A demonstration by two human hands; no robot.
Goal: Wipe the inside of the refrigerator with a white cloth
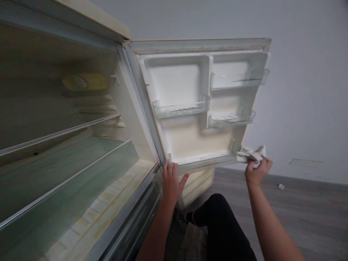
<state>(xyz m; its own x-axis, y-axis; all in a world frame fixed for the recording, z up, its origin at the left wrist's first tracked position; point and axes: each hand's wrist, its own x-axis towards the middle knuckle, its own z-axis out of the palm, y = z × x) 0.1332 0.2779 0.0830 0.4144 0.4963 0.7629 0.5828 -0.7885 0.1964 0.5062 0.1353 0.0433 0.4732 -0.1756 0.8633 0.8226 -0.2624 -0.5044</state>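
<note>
A refrigerator door (187, 137) stands swung out, its white inner side facing me. At the bottom corner of the door near the hinge rests my left hand (172, 181), thumb spread from stretched fingers. My right hand (257, 172) pinches a crumpled whitish cloth (250, 154) against the door's lower outer corner. Clear bins are fixed to the door: one at the left (182, 108), one at the upper right (237, 80), and one at the lower right (231, 120) with something white in it. Along the bottom runs another door shelf (202, 157).
Left of me is the open fridge compartment, with a glass shelf (59, 134), a greenish clear drawer (81, 181) and a yellowish bottle lying down (85, 82). A lower door (198, 185) also stands open. My bent knee (217, 210) is below; a small white object (281, 186) lies on the floor.
</note>
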